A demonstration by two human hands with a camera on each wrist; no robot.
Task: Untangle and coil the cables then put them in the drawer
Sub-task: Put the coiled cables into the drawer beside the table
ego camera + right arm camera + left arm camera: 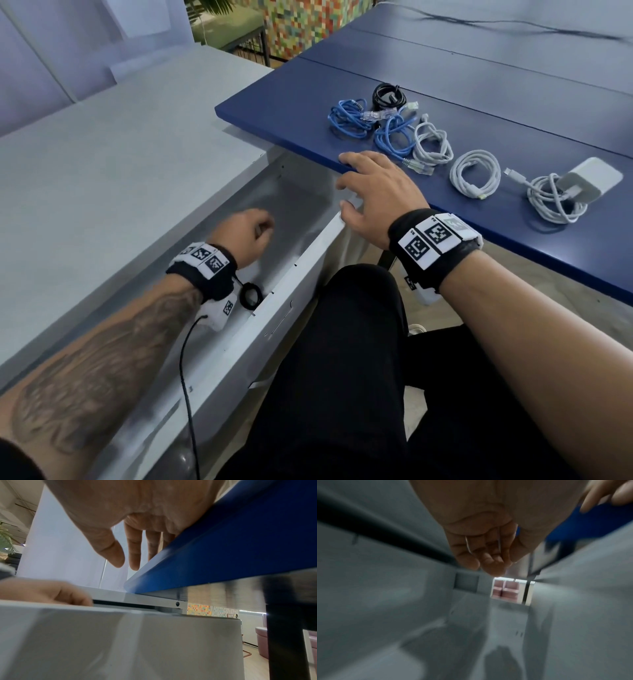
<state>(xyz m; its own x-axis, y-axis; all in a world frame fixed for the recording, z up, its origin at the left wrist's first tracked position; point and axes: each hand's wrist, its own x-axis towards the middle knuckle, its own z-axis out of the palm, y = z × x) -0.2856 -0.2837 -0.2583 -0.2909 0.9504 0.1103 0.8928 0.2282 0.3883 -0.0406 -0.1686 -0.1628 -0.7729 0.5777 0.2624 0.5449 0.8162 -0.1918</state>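
Observation:
Several coiled cables lie on the blue table (274,106): two blue coils (349,118) (394,137), a black coil (388,94), two white coils (431,145) (474,178), and a white charger with its cable (561,195). The grey drawer (308,253) stands pulled out below the table's near edge, and its floor looks bare. My left hand (262,228) hangs inside the drawer with its fingers (488,558) curled in, holding nothing I can see. My right hand (346,183) rests spread on the table edge (223,561), left of the cables, with straight fingers (135,550).
A grey cabinet top (120,154) runs along the drawer's left side. My dark-trousered legs (342,377) sit close against the drawer front (120,635). A black table leg (288,635) stands to the right, and a dark cord (513,24) crosses the far table.

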